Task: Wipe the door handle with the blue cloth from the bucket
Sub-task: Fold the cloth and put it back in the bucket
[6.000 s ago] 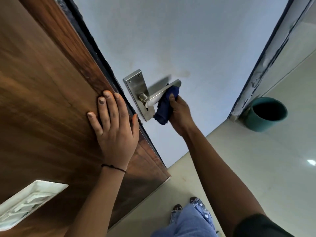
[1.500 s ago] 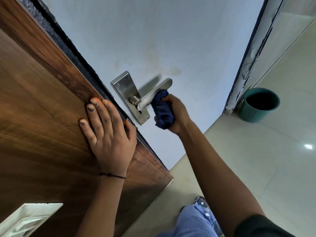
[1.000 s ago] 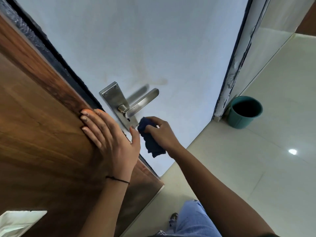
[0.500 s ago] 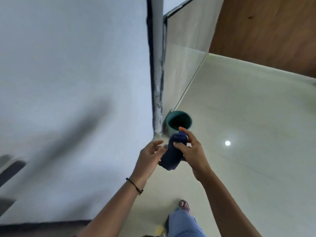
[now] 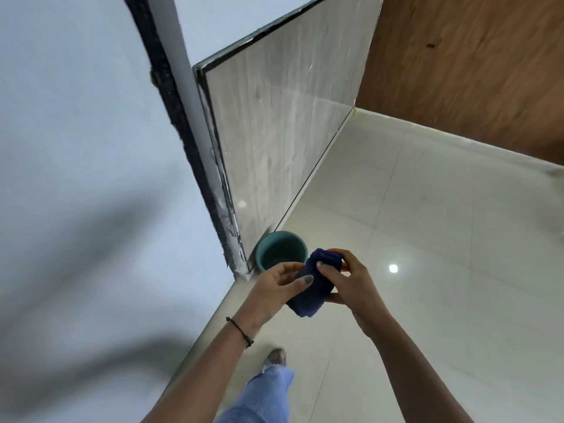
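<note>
A bunched dark blue cloth [image 5: 312, 288] is held in front of me between both hands. My left hand [image 5: 274, 290] grips its lower left side with thumb on top. My right hand [image 5: 351, 282] wraps its upper right end. Just beyond the cloth, a teal bucket [image 5: 274, 251] stands on the floor against the foot of the wall corner. The door handle is out of view.
A pale blue-white wall [image 5: 76, 148] fills the left, ending in a chipped dark corner strip [image 5: 195, 148]. A grey tiled wall [image 5: 290, 102] and a brown wood panel [image 5: 473, 71] stand behind. The glossy cream floor [image 5: 442, 239] stretches right. My foot [image 5: 276, 357] and jeans leg show below.
The view has swung right, away from the door and handle, toward the bucket. My right hand took the cloth off the handle; my left hand left the door and now holds the cloth too.
</note>
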Motion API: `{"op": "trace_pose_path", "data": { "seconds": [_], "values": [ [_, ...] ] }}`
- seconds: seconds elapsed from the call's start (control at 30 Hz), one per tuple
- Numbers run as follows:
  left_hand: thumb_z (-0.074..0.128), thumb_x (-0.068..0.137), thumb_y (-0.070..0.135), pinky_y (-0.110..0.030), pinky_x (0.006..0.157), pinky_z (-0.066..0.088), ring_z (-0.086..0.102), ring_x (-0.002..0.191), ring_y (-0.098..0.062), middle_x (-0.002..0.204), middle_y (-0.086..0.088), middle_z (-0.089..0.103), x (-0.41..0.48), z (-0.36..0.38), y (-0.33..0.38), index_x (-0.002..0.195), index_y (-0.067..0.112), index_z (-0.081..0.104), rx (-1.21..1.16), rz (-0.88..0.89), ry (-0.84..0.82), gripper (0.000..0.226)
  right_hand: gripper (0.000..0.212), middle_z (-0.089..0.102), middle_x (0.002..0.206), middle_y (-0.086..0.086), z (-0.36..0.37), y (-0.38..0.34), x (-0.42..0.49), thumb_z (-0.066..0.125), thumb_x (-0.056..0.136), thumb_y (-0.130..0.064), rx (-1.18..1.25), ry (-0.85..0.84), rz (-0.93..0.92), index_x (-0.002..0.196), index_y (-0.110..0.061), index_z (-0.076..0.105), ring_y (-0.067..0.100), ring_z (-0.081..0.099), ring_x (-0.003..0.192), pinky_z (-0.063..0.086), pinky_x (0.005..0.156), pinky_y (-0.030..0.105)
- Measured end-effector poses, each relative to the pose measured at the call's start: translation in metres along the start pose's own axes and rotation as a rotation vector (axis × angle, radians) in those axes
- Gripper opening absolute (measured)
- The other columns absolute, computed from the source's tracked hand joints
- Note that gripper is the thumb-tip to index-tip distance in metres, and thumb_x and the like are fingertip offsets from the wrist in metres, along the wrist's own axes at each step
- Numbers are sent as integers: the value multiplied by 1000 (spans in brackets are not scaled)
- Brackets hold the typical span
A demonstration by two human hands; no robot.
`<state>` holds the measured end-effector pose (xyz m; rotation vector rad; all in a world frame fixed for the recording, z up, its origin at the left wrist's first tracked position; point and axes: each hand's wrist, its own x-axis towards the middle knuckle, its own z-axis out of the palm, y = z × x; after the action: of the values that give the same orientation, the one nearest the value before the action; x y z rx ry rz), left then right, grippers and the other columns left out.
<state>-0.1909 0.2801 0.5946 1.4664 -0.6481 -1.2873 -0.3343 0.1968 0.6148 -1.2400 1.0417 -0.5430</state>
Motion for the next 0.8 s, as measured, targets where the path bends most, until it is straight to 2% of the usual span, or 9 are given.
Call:
{"op": "trace_pose_path", "data": {
  "seconds": [0.13, 0.23, 0.33, 0.4, 0.5, 0.57, 0.63, 0.7, 0.8],
  "values": [
    [67, 86, 7, -18, 72, 53, 68, 80, -8, 89, -4, 72, 80, -5, -1, 96, 9, 70, -13, -68, 9, 11, 9, 63, 93, -4, -17, -3, 81, 69, 86, -26, -174, -45, 28, 90, -30, 63, 2, 68, 71, 58, 57, 24],
    [65, 87, 8, -39, 93, 47, 62, 99, -28, 105, -21, 67, 142, -10, -2, 105, -3, 67, -259, -179, 93, 22, 21, 63, 87, -5, -31, -3, 147, 71, 81, -40, -410, -29, 18, 85, -21, 64, 4, 60, 77, 48, 65, 20],
    [67, 81, 13, -50, 110, 34, 56, 115, -38, 124, -31, 58, 192, -6, -1, 121, -12, 56, -461, -246, 177, 48, 35, 68, 95, 5, -41, 0, 200, 75, 76, -44, -335, -144, 161, 94, -16, 63, 15, 62, 85, 50, 73, 27],
    [61, 83, 16, -56, 113, 29, 50, 123, -44, 129, -34, 53, 222, -1, -1, 126, -13, 52, -542, -265, 240, 52, 41, 70, 103, 6, -43, 5, 236, 80, 73, -34, -206, -202, 244, 105, -16, 62, 20, 65, 94, 55, 82, 36],
    [53, 93, 12, -58, 110, 33, 53, 121, -42, 128, -33, 55, 256, 3, -11, 126, -11, 52, -675, -294, 384, 41, 48, 68, 114, 12, -42, 14, 283, 78, 75, -9, -92, -240, 318, 118, -8, 57, 29, 66, 105, 56, 90, 47],
    [50, 96, 12, -54, 103, 43, 60, 112, -38, 123, -28, 62, 274, 7, -26, 123, -6, 57, -765, -319, 481, 33, 46, 70, 109, 17, -41, 23, 315, 77, 74, -1, -148, -249, 359, 116, -2, 58, 29, 68, 97, 59, 83, 44],
    [52, 95, 12, -45, 90, 52, 67, 97, -32, 114, -25, 67, 291, 9, -41, 117, -4, 61, -792, -357, 593, 28, 33, 71, 98, 23, -38, 36, 349, 77, 72, 3, -281, -263, 346, 102, 1, 64, 25, 67, 81, 58, 74, 41],
    [55, 94, 13, -39, 79, 55, 68, 89, -31, 108, -26, 69, 318, 12, -66, 109, -1, 63, -752, -409, 688, 22, 21, 71, 87, 25, -33, 59, 391, 75, 70, 5, -410, -296, 315, 88, -2, 67, 19, 63, 70, 55, 64, 33],
    [54, 96, 17, -36, 74, 56, 64, 92, -33, 108, -24, 67, 364, 13, -107, 108, 2, 62, -763, -516, 787, 21, 22, 71, 83, 8, -22, 103, 451, 72, 73, 0, -500, -375, 322, 90, -12, 66, 8, 64, 67, 51, 55, 15]
  ]
}}
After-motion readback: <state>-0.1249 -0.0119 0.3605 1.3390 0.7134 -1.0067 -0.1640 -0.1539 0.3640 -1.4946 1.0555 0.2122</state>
